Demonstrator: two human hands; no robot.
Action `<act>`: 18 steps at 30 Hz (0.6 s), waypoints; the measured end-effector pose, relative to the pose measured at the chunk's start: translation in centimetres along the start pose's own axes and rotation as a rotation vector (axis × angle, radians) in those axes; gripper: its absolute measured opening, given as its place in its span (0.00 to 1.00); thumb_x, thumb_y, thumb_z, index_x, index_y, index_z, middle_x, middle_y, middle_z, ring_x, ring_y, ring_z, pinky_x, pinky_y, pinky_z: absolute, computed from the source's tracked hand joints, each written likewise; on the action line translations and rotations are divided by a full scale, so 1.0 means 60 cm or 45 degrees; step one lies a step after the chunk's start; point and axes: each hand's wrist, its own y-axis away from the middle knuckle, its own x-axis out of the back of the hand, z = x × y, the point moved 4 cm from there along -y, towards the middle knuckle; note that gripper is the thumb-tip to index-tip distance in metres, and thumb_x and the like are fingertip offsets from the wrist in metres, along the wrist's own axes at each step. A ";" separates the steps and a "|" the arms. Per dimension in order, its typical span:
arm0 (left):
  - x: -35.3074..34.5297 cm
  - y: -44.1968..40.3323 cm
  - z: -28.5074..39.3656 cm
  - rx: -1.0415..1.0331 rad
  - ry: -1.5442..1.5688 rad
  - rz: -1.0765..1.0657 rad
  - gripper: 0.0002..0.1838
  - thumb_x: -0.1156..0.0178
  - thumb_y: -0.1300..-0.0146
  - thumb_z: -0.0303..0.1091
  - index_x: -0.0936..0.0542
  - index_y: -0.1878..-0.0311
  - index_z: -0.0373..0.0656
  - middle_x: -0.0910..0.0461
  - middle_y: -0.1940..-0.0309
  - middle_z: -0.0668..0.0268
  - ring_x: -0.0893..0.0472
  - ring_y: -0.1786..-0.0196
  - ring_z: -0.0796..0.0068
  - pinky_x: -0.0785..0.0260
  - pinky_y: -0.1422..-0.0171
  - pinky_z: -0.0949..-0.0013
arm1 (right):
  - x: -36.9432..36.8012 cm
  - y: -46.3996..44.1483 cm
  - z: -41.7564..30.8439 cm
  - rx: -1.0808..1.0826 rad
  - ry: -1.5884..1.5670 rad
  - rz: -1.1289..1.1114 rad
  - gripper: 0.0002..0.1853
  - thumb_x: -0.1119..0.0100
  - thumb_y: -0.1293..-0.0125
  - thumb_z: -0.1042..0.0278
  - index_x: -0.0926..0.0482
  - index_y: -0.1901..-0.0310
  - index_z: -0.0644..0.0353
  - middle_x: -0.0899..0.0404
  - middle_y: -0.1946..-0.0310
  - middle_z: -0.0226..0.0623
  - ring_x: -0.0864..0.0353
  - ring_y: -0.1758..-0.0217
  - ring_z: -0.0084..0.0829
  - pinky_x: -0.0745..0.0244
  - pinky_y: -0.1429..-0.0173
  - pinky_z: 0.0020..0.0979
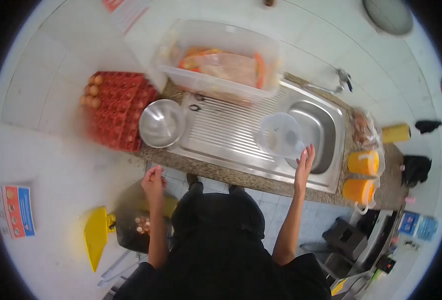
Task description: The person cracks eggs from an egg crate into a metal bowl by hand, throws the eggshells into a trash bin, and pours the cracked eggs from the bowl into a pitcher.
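Observation:
My left hand (154, 181) is closed around a small brownish thing, probably an egg, in front of the counter's edge and below the steel bowl (162, 123). My right hand (305, 162) has its fingers stretched out beside a clear plastic container (280, 134), near its handle; whether they touch is unclear. That container stands at the left edge of the sink basin (321, 137). Red egg trays (116, 110) are stacked at the left, with several brown eggs (95, 90) at their upper left corner.
Behind the ridged drainboard (226, 127) stands a large plastic bin (221, 75) with bagged contents. Scissors (194, 107) lie before it. A faucet (342, 82) is behind the sink. Yellow-orange jugs (362, 163) stand at the right. A dark waste bin (136, 240) holds eggshells, lower left.

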 end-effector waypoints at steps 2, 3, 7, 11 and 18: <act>0.041 0.001 0.003 0.002 0.015 -0.002 0.10 0.35 0.30 0.36 0.17 0.57 0.37 0.18 0.68 0.67 0.26 0.78 0.84 0.37 0.77 0.77 | -0.078 -0.022 0.016 0.037 0.071 -0.074 0.29 0.52 0.21 0.46 0.33 0.29 0.58 0.24 0.42 0.44 0.25 0.41 0.34 0.31 0.38 0.39; 0.064 -0.002 0.005 0.005 0.024 0.006 0.10 0.34 0.31 0.35 0.17 0.57 0.37 0.18 0.69 0.66 0.26 0.78 0.84 0.36 0.77 0.77 | -0.104 -0.028 0.019 0.017 0.117 -0.107 0.29 0.51 0.21 0.47 0.32 0.29 0.58 0.23 0.43 0.44 0.25 0.42 0.34 0.31 0.39 0.38; 0.166 -0.015 -0.013 0.001 0.175 0.141 0.13 0.38 0.27 0.38 0.19 0.52 0.36 0.18 0.67 0.65 0.26 0.77 0.83 0.36 0.76 0.77 | -0.165 0.022 -0.021 0.101 0.287 -0.133 0.25 0.48 0.21 0.51 0.26 0.35 0.63 0.20 0.47 0.44 0.22 0.46 0.32 0.30 0.42 0.32; 0.250 -0.032 -0.013 0.129 0.475 0.308 0.20 0.47 0.22 0.46 0.23 0.46 0.36 0.20 0.62 0.61 0.25 0.73 0.79 0.33 0.71 0.73 | -0.238 0.096 -0.164 0.622 0.651 0.046 0.22 0.45 0.23 0.56 0.24 0.39 0.65 0.19 0.47 0.44 0.19 0.46 0.33 0.27 0.41 0.32; 0.318 -0.080 -0.003 0.156 0.935 0.328 0.22 0.52 0.21 0.51 0.24 0.47 0.39 0.22 0.63 0.63 0.22 0.64 0.72 0.27 0.56 0.65 | -0.670 0.310 -0.520 1.034 0.028 -0.759 0.10 0.34 0.34 0.69 0.16 0.53 0.61 0.16 0.55 0.45 0.18 0.51 0.43 0.25 0.45 0.39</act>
